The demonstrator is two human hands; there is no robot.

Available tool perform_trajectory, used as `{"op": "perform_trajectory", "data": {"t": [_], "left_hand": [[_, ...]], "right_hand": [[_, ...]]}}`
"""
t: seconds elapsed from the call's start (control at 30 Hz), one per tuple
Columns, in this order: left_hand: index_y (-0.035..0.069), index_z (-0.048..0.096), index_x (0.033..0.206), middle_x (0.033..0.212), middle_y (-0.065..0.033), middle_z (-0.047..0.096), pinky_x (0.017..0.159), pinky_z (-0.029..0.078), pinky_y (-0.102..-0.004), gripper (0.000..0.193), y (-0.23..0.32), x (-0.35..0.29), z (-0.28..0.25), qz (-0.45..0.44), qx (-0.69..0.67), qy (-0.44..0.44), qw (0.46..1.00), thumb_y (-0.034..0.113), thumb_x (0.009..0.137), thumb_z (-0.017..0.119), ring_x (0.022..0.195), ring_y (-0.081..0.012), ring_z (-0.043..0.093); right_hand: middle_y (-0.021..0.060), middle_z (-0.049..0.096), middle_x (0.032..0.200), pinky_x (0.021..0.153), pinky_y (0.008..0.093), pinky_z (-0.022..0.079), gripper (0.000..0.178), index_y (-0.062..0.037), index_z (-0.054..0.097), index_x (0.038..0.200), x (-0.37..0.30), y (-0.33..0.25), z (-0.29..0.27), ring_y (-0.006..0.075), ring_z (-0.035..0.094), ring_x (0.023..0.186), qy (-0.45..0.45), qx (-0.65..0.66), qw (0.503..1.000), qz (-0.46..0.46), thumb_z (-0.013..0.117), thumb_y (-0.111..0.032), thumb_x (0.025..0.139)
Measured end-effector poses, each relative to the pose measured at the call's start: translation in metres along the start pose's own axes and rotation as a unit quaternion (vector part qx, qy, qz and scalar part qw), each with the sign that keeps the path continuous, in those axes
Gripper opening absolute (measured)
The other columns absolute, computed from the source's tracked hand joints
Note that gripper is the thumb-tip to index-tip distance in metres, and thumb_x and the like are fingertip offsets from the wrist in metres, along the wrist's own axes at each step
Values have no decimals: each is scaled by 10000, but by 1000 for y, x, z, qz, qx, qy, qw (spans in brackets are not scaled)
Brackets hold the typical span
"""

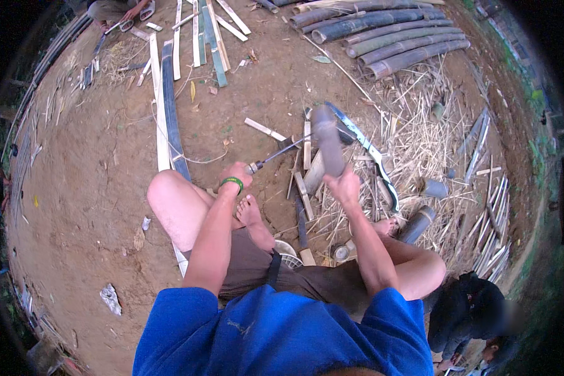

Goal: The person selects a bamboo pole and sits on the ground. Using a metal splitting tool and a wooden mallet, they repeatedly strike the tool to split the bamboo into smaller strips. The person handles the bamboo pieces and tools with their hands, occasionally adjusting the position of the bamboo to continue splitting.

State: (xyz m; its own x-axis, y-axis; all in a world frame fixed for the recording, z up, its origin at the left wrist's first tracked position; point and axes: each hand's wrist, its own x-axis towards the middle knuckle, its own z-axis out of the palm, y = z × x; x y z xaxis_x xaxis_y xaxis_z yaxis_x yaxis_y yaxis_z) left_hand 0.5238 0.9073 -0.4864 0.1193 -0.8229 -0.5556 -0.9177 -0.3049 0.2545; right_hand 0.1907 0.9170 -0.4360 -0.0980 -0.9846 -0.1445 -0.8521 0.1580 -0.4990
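My left hand [238, 175], with a green band at its wrist, is closed round the handle of a narrow-bladed knife [282, 150]. Its blade points away to the right, over a thin upright bamboo strip [307, 149]. In my right hand [344, 188] is a thick wooden mallet [326, 135], held by its near end and blurred by motion. The mallet's far part overlaps the blade tip, so I cannot tell whether they touch. Just right of it lies a curved handsaw [370, 147] with a blue and white-black body.
Split shavings [413, 131] cover the ground at right, with short bamboo tubes [432, 187] among them. Bamboo poles [388, 37] are stacked at the far right. Long split strips [168, 106] lie ahead left. Another person [470, 313] sits at lower right; a co-worker's hand [135, 11] shows far left.
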Motion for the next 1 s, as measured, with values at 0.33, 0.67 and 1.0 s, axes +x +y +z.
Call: {"op": "perform_trajectory", "data": {"t": [0.33,0.67,1.0], "left_hand": [[138,713,1020,1069,-174,681,890,515,-441,308,28,19,-3,19,-58,-26,998,207,724,658,1014,-348,647],[164,728,990,978,-174,699,861,527,-441,273,10,39,6,29,-53,23,998,177,733,634,944,-360,663],[160,714,1028,1072,-177,677,916,501,-452,311,-25,39,23,-8,-54,-4,998,166,735,610,1028,-359,635]], "right_hand": [[241,665,1016,862,407,517,692,62,505,1233,-2,-8,-12,372,667,957,90,70,993,-10,784,-256,686],[191,686,952,801,393,530,645,36,555,1142,11,-54,-58,319,675,851,263,251,926,-104,807,-290,646],[186,673,940,770,376,526,578,40,554,1133,1,-94,-92,288,668,819,200,244,948,-42,786,-219,672]]}}
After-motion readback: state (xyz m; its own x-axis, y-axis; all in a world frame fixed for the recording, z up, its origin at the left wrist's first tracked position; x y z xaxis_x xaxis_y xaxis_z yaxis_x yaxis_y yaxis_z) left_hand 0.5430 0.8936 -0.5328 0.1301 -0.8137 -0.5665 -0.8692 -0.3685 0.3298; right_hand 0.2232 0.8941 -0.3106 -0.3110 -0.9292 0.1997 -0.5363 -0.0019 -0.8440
